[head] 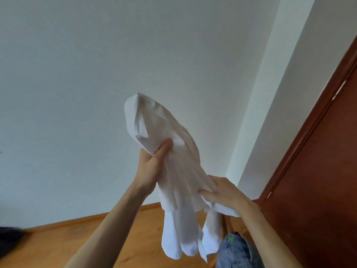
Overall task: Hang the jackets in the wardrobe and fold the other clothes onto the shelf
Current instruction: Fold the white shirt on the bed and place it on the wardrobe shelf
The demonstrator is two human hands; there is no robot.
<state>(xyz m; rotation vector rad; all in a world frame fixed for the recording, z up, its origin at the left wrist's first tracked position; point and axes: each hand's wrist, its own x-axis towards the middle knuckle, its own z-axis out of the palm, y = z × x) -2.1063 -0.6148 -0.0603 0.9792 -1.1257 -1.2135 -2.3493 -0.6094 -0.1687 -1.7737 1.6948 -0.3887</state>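
- Up in front of the pale wall, a white garment point(173, 171) hangs bunched between the person's two hands, its upper end rising above the left hand and its loose ends trailing below both hands
- Left hand point(152, 163) grips the cloth near its upper part, thumb curled over the near side and fingers hidden behind the fabric
- Right hand point(224, 192), lower and to the side of the left, holds a fold of the same cloth, thumb pressed along it and fingers wrapped under
- Below the right hand lies a piece of blue denim point(237, 252) with a small green mark, on the wooden floor point(77, 242)
- Beyond the right hand stands a reddish-brown wooden door point(318, 171)
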